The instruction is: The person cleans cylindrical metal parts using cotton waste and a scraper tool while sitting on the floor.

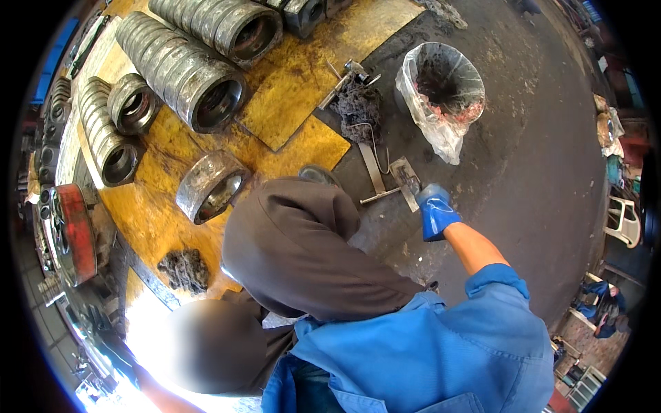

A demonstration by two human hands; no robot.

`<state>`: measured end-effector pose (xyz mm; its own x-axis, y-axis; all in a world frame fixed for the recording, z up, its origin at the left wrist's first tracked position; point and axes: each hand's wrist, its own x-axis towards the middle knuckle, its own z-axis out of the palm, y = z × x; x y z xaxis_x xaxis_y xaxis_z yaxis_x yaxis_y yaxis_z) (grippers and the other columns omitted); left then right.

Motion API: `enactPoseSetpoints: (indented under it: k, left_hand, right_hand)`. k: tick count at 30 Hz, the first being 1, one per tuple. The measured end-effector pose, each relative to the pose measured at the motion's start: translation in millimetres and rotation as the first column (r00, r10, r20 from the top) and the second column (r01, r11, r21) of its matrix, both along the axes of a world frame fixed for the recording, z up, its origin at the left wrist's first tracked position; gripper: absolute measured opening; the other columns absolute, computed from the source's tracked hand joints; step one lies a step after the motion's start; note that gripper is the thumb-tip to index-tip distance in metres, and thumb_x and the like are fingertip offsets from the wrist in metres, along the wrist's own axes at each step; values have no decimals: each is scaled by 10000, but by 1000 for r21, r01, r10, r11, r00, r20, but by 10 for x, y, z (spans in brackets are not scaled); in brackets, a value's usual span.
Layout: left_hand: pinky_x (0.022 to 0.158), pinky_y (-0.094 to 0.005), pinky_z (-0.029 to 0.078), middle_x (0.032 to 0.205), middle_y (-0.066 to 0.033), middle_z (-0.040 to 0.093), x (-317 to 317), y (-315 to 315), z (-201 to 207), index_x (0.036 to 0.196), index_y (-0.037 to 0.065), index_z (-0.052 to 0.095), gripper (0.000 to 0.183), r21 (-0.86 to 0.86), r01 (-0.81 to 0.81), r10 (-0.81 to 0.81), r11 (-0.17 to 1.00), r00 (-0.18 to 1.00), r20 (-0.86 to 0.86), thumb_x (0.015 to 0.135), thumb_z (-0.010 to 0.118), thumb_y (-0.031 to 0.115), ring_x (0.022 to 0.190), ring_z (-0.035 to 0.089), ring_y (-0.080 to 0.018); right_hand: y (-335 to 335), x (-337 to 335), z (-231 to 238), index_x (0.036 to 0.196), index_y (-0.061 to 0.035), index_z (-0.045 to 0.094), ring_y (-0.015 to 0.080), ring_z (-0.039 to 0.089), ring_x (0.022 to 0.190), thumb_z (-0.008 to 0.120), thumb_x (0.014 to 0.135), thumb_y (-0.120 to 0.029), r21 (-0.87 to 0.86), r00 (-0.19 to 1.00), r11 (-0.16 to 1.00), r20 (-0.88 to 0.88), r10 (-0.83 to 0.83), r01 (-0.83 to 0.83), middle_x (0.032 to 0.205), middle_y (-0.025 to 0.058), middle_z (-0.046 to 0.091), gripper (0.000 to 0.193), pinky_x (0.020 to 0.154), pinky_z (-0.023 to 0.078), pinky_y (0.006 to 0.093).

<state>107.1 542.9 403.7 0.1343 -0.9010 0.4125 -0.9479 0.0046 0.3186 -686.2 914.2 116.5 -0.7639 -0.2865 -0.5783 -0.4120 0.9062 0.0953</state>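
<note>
Our right hand (437,206), gloved in blue, is at the edge of a flat metal plate (403,175) smeared dark, low over the floor (530,179). Its fingers appear drawn together at the plate's edge; whether they pinch it or merely touch it we cannot tell. Just left of the plate we find a metal frame (372,172) with crossbars, a dark fibrous clump (359,107) lying over its upper part. Above the hand and well apart from it stands an open container lined with a clear plastic bag (451,143), with dark and reddish matter inside.

Beyond our bent knee (289,213), yellow sheets (292,131) cover part of the floor. On them a single metal ring (196,189) stands apart, while others form long rows (169,65) farther off; a second clump (184,270) lies nearer to us. Our left hand (100,325), dark-gloved at the lower left, is well apart from the plate; glare hides its finger posture.

As for progress, we judge only that most rings are gathered in rows and one is separate; which are finished, and how many remain, we cannot read.
</note>
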Motion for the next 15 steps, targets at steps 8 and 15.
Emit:
enactPoseSetpoints:
  k: [8,15]
  left_hand:
    - [1138,-383,359,1544,-117,444,-340,-413,-355,1504,115,417,483,142,117,-133,983,985,107,1074,360,327,1407,427,-264]
    - [1176,-403,345,1547,-128,441,-252,-572,-533,1519,105,406,472,197,209,-249,958,946,206,1084,344,276,1426,410,-279]
  right_hand:
    - [-331,-188,-98,1073,-128,750,356,713,981,447,983,-536,-71,981,979,-50,189,-192,1066,168,734,517,877,555,471]
    - [-703,-310,-335,1191,-151,683,346,679,1091,505,957,-574,-21,977,977,6,213,-212,1156,140,718,515,971,511,485]
